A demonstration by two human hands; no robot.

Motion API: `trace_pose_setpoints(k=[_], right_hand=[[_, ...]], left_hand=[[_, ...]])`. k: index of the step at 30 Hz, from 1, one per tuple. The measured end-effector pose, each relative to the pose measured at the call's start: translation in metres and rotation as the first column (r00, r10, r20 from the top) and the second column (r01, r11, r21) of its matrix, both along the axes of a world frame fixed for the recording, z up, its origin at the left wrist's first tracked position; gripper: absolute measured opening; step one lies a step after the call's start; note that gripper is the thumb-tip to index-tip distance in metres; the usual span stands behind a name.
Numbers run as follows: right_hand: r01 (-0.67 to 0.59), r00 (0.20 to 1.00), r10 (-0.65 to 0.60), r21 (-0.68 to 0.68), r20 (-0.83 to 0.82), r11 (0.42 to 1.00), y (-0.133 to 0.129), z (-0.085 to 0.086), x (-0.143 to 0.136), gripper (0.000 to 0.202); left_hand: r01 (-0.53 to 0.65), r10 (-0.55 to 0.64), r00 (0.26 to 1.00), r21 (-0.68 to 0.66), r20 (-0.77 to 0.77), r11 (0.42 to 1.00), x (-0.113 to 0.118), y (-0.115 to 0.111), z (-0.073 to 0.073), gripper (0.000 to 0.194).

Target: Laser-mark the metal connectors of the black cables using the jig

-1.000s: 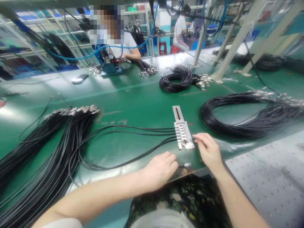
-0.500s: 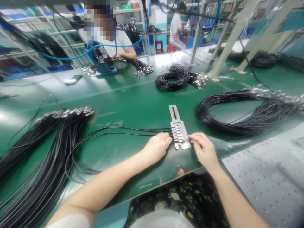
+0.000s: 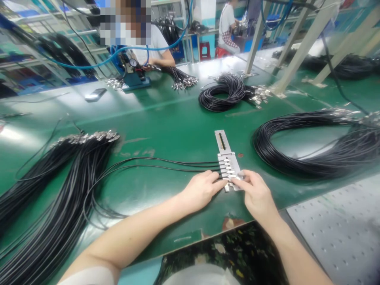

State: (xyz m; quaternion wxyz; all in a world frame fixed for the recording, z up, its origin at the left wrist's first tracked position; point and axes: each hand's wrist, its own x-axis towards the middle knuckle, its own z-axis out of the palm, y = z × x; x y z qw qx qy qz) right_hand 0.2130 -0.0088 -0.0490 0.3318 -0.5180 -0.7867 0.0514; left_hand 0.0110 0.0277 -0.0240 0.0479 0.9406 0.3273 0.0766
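A flat metal fixture (image 3: 236, 163) lies on the green table, its hinged slotted plate (image 3: 223, 141) folded out away from me. Several silver cable ends (image 3: 228, 166) sit side by side in its slots, and their thin black cables (image 3: 166, 159) run off to the left. My left hand (image 3: 202, 189) is at the fixture's left edge, fingers closed near the lowest cable, with a fingertip on the nearest connector. My right hand (image 3: 257, 192) reaches in from the right, index finger extended onto the same slot area, thumb and other fingers at the fixture's edge.
Bundles of black cables with silver ends lie at left (image 3: 80, 170), at right (image 3: 273, 158) and farther back (image 3: 222, 93). Across the table a person (image 3: 160, 43) works at a blue press (image 3: 133, 75). A perforated metal sheet (image 3: 341, 225) is at the lower right.
My right hand has moved left onto the fixture, its index finger now over the nearest connector. My left fingertip has reached in from the other side. The whole view has shifted slightly.
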Motion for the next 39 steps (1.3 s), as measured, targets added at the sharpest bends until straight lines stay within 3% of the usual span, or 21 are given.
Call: trace_pose_setpoints(k=[4, 9, 16, 21, 25, 31, 35, 39], right_hand=[[0.034, 0.996, -0.036, 0.027, 0.084, 0.999, -0.001, 0.002, -0.003, 0.043], [0.044, 0.996, -0.047, 0.039, 0.075, 0.998, 0.001, 0.006, -0.006, 0.038], [0.045, 0.996, -0.048, 0.04, 0.072, 0.998, 0.002, 0.006, -0.008, 0.036], [0.002, 0.997, -0.004, -0.024, -0.08, 1.0, 0.004, 0.004, 0.0, 0.036], [0.046, 0.952, -0.072, -0.092, -0.298, 0.995, 0.003, 0.004, 0.005, 0.036], [0.067, 0.953, -0.103, -0.133, -0.284, 0.989, 0.002, 0.002, 0.003, 0.038], [0.048, 0.978, -0.082, -0.173, -0.193, 0.984, 0.027, 0.01, 0.003, 0.043], [0.128, 0.989, -0.142, -0.29, -0.027, 0.948, 0.083, 0.024, -0.003, 0.048]], left_hand=[[-0.035, 0.039, 0.999, -0.112, 0.035, 0.993, 0.0, 0.003, 0.003, 0.033], [-0.014, 0.037, 0.995, -0.24, 0.092, 0.971, 0.003, 0.006, 0.008, 0.033], [-0.004, -0.001, 0.992, -0.035, -0.122, 0.999, 0.005, -0.002, 0.017, 0.034], [0.028, -0.028, 0.995, -0.003, -0.092, 1.0, 0.001, -0.003, 0.014, 0.039], [0.096, -0.094, 0.993, 0.026, -0.068, 0.995, -0.002, -0.003, 0.007, 0.04], [0.141, -0.142, 0.99, 0.049, 0.016, 0.989, -0.001, 0.001, 0.004, 0.037], [0.115, -0.117, 0.991, 0.032, 0.071, 0.993, 0.002, 0.001, 0.003, 0.032], [0.086, -0.091, 0.994, 0.074, 0.069, 0.994, 0.005, -0.007, 0.002, 0.034]])
